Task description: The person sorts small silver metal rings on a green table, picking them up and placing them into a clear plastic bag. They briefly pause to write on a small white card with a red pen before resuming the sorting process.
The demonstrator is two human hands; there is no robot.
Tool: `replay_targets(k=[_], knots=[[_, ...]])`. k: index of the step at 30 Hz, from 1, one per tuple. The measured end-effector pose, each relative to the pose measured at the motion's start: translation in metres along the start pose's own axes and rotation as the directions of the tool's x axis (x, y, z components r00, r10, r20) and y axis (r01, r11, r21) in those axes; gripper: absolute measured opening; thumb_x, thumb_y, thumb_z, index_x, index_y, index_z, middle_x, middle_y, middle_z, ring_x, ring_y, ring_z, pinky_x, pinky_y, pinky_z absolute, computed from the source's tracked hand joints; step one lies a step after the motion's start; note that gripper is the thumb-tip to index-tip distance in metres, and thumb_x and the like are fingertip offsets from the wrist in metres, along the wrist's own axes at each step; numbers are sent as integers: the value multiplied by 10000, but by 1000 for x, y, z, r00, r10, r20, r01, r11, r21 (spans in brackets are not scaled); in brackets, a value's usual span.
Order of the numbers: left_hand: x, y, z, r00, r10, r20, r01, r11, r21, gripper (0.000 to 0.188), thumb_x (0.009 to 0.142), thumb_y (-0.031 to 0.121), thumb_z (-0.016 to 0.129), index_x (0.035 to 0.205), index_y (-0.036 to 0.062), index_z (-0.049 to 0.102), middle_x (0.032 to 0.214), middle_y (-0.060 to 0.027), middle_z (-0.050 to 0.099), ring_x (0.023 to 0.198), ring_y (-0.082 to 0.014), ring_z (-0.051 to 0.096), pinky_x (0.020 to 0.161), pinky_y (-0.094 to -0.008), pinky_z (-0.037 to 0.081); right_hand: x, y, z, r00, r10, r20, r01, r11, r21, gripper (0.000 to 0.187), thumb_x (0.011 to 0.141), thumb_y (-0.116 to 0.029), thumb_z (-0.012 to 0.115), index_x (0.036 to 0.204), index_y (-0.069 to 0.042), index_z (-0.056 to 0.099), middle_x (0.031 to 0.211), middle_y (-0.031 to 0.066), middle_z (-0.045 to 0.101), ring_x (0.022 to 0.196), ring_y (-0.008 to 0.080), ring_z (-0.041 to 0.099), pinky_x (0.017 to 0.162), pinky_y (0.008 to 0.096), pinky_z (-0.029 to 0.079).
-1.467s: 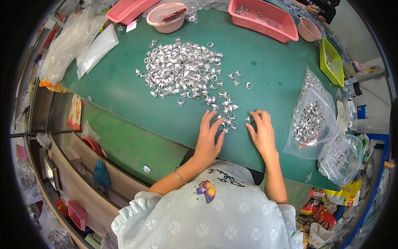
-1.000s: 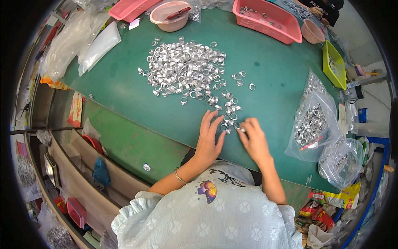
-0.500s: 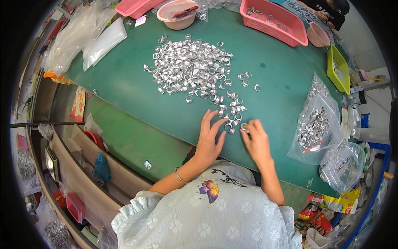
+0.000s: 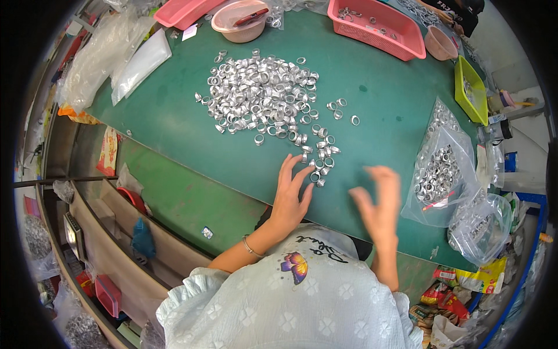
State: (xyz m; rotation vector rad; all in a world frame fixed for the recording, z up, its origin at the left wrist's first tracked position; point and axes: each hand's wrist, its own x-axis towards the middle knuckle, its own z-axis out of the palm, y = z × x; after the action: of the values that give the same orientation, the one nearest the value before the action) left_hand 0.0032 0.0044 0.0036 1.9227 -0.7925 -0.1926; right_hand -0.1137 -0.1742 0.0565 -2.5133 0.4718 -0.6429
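A large heap of silver metal rings (image 4: 258, 96) lies on the green tabletop, with a trail of loose rings (image 4: 321, 160) running from it toward me. My left hand (image 4: 292, 192) rests at the near end of that trail, its fingers curved and apart, fingertips close beside the nearest rings. It holds nothing that I can see. To the right of the trail, my right hand (image 4: 381, 200) is over the table, blurred by motion. Its thumb and fingers are spread, and no ring shows between them. Several separate rings (image 4: 338, 110) lie right of the heap.
Clear plastic bags of rings (image 4: 439, 174) lie along the right side. At the back stand a pink basket (image 4: 383, 35), a pale pink bowl (image 4: 241, 26) and a yellow-green tray (image 4: 469, 93). Clear plastic bags (image 4: 142, 64) lie back left. Another person's arm shows far right.
My right hand has moved right, away from the ring trail, and its fingers have opened; the ring it pinched no longer shows in it. My left hand has stayed nearly still.
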Motion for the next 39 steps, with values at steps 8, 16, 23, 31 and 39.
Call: replay_targets(k=[8,16,23,31,39], knots=[[-4,-1,-6,999,-30,-13,30,1000,-4,408,853,-33,639,1245,57,576,1430,-196,394,1396,-443,304,1107,-498,325,-1,-12,69,939,26,342,-86,983,161,331,791,-44,738,1083,-22,583,1167,148,506,899,338,589,764,420,508],[0,2,-6,1000,-21,-15,21,1000,-12,386,845,-37,642,1217,58,600,1437,-171,415,1402,-408,335,1116,-469,335,7,-5,-36,967,146,-206,-129,987,94,160,801,2,731,930,-11,638,907,95,621,760,200,599,635,297,479],[2,1,-3,1000,-15,-5,15,1000,-22,392,847,-39,639,1222,66,602,1436,-171,415,1396,-411,344,1111,-471,341,0,41,-74,861,228,-454,-403,851,-337,231,815,-29,726,1032,-29,646,1059,119,590,847,238,584,713,354,479],[0,6,-6,999,-31,-22,31,999,-18,385,842,-35,649,1214,58,609,1387,-168,455,1303,-369,439,1068,-435,381,22,-7,67,995,26,97,-37,992,120,244,821,-22,700,1046,-11,606,1051,167,574,932,363,606,781,423,508],[-5,-2,-10,999,-32,-43,34,998,46,386,835,-27,656,1212,41,609,1319,-152,509,1214,-347,485,1025,-415,402,18,-1,71,986,36,162,-78,962,262,195,798,-20,704,973,-19,617,998,118,588,941,331,595,794,428,497]])
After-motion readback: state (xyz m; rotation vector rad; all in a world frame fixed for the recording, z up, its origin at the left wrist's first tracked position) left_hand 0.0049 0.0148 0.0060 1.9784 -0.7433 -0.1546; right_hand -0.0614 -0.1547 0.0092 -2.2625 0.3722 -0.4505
